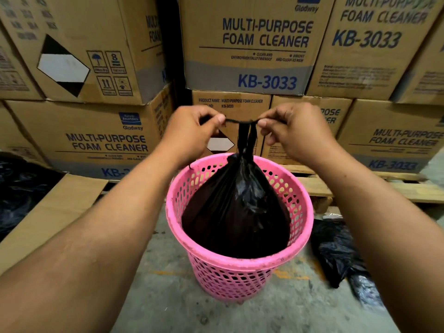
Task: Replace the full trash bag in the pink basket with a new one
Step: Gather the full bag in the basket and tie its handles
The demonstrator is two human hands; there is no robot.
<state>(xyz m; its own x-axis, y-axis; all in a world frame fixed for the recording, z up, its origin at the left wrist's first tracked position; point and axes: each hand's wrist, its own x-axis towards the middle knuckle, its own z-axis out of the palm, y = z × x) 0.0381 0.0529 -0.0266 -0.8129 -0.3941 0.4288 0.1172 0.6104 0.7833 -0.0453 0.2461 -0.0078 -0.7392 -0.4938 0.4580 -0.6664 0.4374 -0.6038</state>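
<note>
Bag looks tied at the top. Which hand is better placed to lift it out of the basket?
Slightly the right hand: it grips the tie directly above the bag neck. The left hand holds the tie's other end, farther off-centre. The bag sits inside the basket.

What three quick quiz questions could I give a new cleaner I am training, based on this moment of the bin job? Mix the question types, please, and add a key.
1. True or false: the black trash bag has been lifted fully clear of the pink basket.
2. What do the left hand and right hand hold between them?
A. the basket's rim
B. the bag's stretched tie
C. a cardboard box
3. Fill in: another black bag lies on the floor to the ____ of the basket.

Key
1. False; its bulk sits inside the basket.
2. B
3. right
</note>
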